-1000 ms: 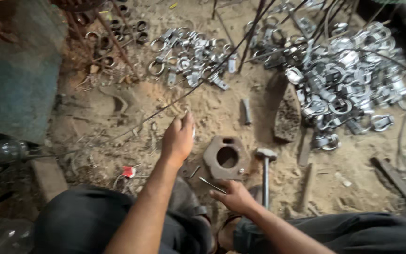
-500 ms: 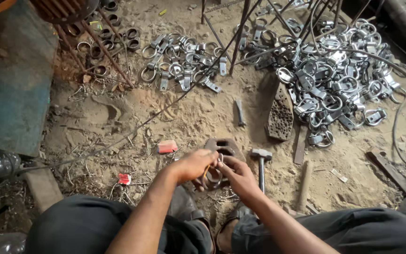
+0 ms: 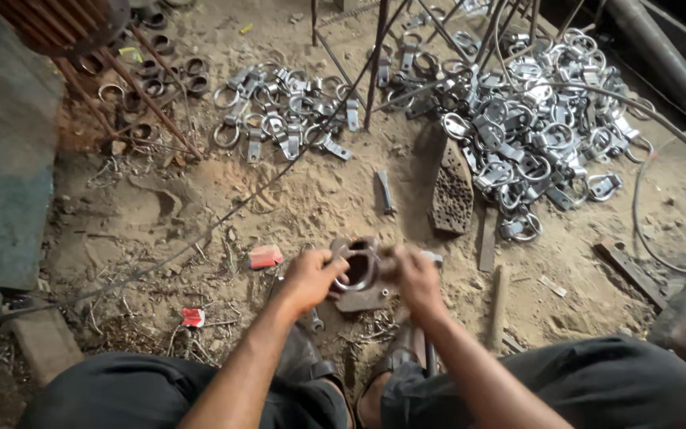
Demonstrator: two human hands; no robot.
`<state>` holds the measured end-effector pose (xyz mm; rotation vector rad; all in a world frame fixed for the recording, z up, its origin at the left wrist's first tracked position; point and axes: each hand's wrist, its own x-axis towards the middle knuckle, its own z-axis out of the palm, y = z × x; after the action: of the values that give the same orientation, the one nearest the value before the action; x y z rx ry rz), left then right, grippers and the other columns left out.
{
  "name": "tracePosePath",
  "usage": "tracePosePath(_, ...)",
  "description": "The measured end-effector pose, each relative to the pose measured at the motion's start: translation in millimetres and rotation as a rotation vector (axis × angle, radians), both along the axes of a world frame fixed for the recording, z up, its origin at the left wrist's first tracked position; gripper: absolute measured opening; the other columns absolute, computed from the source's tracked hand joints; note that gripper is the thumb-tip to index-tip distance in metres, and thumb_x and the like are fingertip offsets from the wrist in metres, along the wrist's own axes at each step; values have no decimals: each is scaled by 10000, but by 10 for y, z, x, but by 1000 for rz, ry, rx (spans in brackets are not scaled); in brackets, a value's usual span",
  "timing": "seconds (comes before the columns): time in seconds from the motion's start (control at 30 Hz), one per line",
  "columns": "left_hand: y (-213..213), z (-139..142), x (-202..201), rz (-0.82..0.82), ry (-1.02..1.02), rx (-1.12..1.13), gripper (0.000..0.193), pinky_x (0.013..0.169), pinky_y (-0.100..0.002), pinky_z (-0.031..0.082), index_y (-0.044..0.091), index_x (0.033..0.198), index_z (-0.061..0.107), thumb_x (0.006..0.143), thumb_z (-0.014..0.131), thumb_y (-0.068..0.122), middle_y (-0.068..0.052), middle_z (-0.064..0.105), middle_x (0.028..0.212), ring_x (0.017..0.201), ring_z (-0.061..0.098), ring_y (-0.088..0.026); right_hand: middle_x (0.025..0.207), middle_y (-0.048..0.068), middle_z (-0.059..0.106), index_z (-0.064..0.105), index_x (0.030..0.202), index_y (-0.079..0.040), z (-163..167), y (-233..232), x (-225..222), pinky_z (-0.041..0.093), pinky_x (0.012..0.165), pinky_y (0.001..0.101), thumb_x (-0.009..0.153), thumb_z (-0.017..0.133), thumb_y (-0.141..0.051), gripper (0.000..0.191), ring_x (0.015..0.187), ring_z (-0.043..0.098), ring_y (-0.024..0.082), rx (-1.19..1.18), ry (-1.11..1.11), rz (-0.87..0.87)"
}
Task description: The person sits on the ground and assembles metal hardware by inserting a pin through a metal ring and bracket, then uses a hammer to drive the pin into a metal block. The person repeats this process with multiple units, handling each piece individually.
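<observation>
Step in hand: both hands meet at a metal ring [image 3: 356, 270] held over a heavy steel die block [image 3: 361, 295] on the sandy floor [image 3: 279, 199], low centre of the frame; it looks like fitting or seating the ring on the block.
Left hand [image 3: 310, 278]: its grip is closed on the ring's left edge, fingers curled over the rim.
Right hand [image 3: 411, 274]: motion-blurred; it seems to pinch the ring's right side or a small part against it, but I cannot tell whether its grip is closed.
Next move, as a judgement: the ring probably needs lining up squarely with the block's round hole before any striking, both hands steadying it.
Nearby: a hammer [image 3: 430, 258] just right of the block, its head peeping behind the right hand; a perforated steel plate [image 3: 452, 191] above right; a red scrap [image 3: 264, 256] left of the block.
Finished-looking stock: a heap of ring-and-strap fittings [image 3: 533, 127] upper right, a smaller spread of fittings [image 3: 287, 111] upper centre.
Hidden or unclear: the block's hole is mostly covered by ring and fingers; the hammer handle runs under the right forearm; the right fingertips are smeared by blur; thin rods [image 3: 375, 56] cross the piles.
</observation>
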<state>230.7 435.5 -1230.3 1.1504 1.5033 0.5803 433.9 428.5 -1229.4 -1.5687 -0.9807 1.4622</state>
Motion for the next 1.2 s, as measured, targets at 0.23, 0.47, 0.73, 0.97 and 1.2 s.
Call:
tracePosePath(0.23, -93, -29, -16, -179, 409, 188, 274, 798, -442, 563, 106, 990, 768, 892, 768, 361, -143, 744, 921, 872, 718, -293, 1143, 220, 680, 572, 1322, -31, -242, -207, 343, 523, 894, 442, 912, 683, -281, 493, 1039, 673, 340, -273, -707, -87)
tracePosePath(0.47, -444, -161, 158, -272, 373, 93, 257, 855, -406, 571, 173, 1022, 762, 816, 782, 326, -104, 775, 1014, 966, 743, -265, 959, 232, 752, 505, 1317, 46, -84, -534, 302, 620, 728, 478, 843, 787, -230, 616, 826, 751, 342, -550, -531, -46)
tracePosePath(0.73, -645, 318, 460, -370, 650, 122, 219, 887, -472, 551, 189, 1113, 733, 954, 664, 323, -140, 729, 1108, 1037, 696, -338, 699, 122, 556, 598, 991, 39, 187, -779, 295, 399, 407, 398, 929, 701, -176, 246, 473, 500, 225, -511, -299, -265)
tracePosePath(0.97, -603, 416, 796, -497, 932, 364, 248, 821, -493, 594, 106, 1062, 759, 978, 527, 137, -151, 734, 1134, 1029, 727, -351, 621, 1, 433, 528, 1019, -102, 610, -1014, 405, 319, 403, 287, 1048, 482, -208, 119, 458, 374, 131, -432, 246, -420)
tracePosePath(1.2, -855, 291, 870, -378, 814, 385, 268, 843, -446, 600, 132, 998, 776, 983, 511, 164, -117, 750, 1112, 1021, 746, -303, 630, -2, 483, 532, 1059, -68, 786, -1336, 326, 380, 399, 303, 1072, 412, -332, 290, 456, 415, 125, -231, 256, -273)
